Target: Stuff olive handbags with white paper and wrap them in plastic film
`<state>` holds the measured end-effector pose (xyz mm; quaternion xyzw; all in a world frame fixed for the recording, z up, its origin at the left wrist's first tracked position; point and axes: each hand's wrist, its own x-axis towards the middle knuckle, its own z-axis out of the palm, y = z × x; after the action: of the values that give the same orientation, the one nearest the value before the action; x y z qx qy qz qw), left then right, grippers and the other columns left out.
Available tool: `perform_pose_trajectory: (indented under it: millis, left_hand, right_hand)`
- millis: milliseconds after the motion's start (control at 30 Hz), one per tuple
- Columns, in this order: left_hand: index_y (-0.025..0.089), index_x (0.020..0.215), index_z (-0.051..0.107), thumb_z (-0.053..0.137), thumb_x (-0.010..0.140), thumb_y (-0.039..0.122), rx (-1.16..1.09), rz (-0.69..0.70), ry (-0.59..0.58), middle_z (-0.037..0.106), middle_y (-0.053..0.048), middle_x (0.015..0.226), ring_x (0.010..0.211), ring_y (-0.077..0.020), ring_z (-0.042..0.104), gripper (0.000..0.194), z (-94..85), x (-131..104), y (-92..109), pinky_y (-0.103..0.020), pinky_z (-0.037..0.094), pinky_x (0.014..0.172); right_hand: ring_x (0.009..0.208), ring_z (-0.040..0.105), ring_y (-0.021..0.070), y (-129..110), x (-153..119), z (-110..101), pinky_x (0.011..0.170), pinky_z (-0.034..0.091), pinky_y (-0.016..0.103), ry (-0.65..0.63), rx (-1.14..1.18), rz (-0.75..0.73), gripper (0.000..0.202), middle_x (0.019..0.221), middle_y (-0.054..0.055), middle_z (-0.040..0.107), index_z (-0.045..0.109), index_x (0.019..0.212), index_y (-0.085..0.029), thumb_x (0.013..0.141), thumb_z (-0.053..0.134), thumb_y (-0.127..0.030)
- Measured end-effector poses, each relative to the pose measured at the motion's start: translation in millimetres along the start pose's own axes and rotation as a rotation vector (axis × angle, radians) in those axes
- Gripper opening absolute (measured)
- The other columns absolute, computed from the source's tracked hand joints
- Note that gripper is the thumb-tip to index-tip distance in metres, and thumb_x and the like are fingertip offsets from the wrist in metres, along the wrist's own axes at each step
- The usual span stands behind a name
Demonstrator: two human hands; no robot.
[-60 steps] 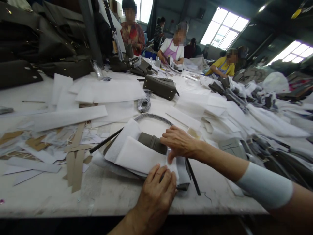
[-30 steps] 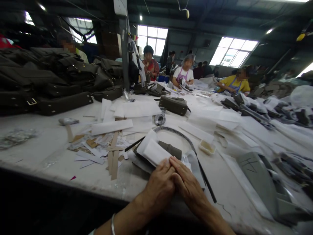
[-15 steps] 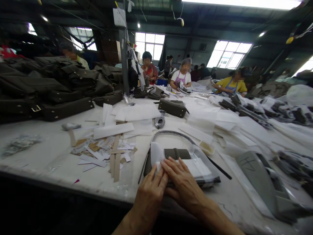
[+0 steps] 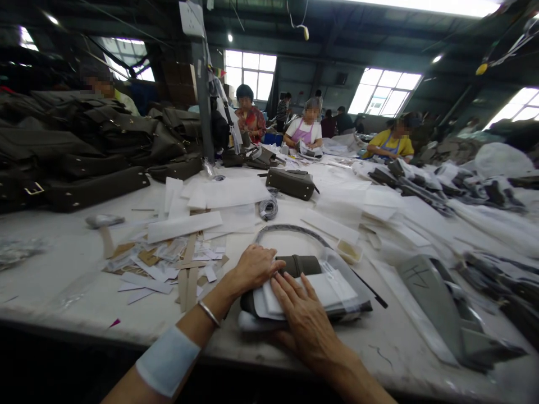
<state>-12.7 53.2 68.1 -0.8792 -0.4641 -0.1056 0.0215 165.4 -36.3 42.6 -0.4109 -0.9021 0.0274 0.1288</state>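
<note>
A dark olive handbag point(image 4: 306, 264) lies on the table in front of me, partly wrapped in white foam sheet point(image 4: 337, 289). Its long handle point(image 4: 290, 228), covered in clear wrap, arches away on the far side. My left hand point(image 4: 255, 268) is at the bag's upper left, fingers curled over the sheet's edge; the fingertips are partly hidden. My right hand point(image 4: 305, 314) lies flat on the white sheet, fingers stretched out, pressing on the bag's front. A black strap end point(image 4: 374, 293) sticks out to the right.
Paper strips and tags point(image 4: 162, 264) lie left, near white foam sheets point(image 4: 227, 193). A small bag point(image 4: 290, 183) and a coil point(image 4: 268, 209) stand beyond. Dark bags point(image 4: 76, 151) are piled far left; a grey marked piece point(image 4: 438, 303) lies right. Several people work across the table.
My left hand has moved from the bag's front edge up to its upper left corner, where the foam sheet stood up. My right hand stays on the bag. The view has shifted slightly right.
</note>
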Motion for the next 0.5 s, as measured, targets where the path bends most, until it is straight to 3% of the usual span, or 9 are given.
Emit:
perform_pose_trajectory:
  millis: [133, 300, 400, 500]
  left_hand:
    - [0.021, 0.103, 0.066, 0.038, 0.102, 0.038, -0.018, 0.055, 0.011, 0.07, -0.006, 0.103, 0.089, -0.0207, 0.067, 0.033, 21.3, 2, -12, -0.035, 0.048, 0.081]
    - [0.021, 0.109, 0.065, 0.034, 0.103, 0.034, -0.043, 0.124, -0.008, 0.069, -0.006, 0.104, 0.077, -0.0159, 0.066, 0.035, 33.4, 14, -24, -0.03, 0.048, 0.073]
    - [0.021, 0.104, 0.068, 0.037, 0.103, 0.034, -0.063, 0.145, -0.017, 0.071, -0.005, 0.101, 0.081, -0.0164, 0.066, 0.034, 32.2, 19, -30, -0.034, 0.048, 0.084]
    - [0.021, 0.104, 0.069, 0.039, 0.102, 0.037, -0.076, 0.114, 0.002, 0.072, -0.006, 0.107, 0.1, -0.0206, 0.065, 0.033, 16.5, 11, -29, -0.045, 0.042, 0.1]
  right_hand:
    - [0.143, 0.03, 0.032, -3, 1, 2, 0.12, 0.014, 0.056, -0.017, 0.001, 0.039, 0.086, 0.156, 0.01, 0.034, 0.029, 0.152, -0.018, 0.075, 0.067, -0.029]
    - [0.143, 0.03, 0.0317, -7, 6, 0, 0.12, 0.011, 0.055, -0.034, 0.01, 0.1, 0.084, 0.155, 0.01, 0.037, 0.035, 0.149, -0.016, 0.07, 0.064, -0.024]
    - [0.143, 0.029, 0.0312, -9, 9, -1, 0.12, 0.008, 0.054, -0.031, 0.015, 0.109, 0.084, 0.155, 0.009, 0.037, 0.036, 0.149, -0.016, 0.069, 0.063, -0.023]
    - [0.142, 0.03, 0.0324, -12, 12, 1, 0.12, 0.008, 0.054, -0.014, 0.019, 0.134, 0.081, 0.155, 0.01, 0.037, 0.037, 0.148, -0.015, 0.072, 0.063, -0.025]
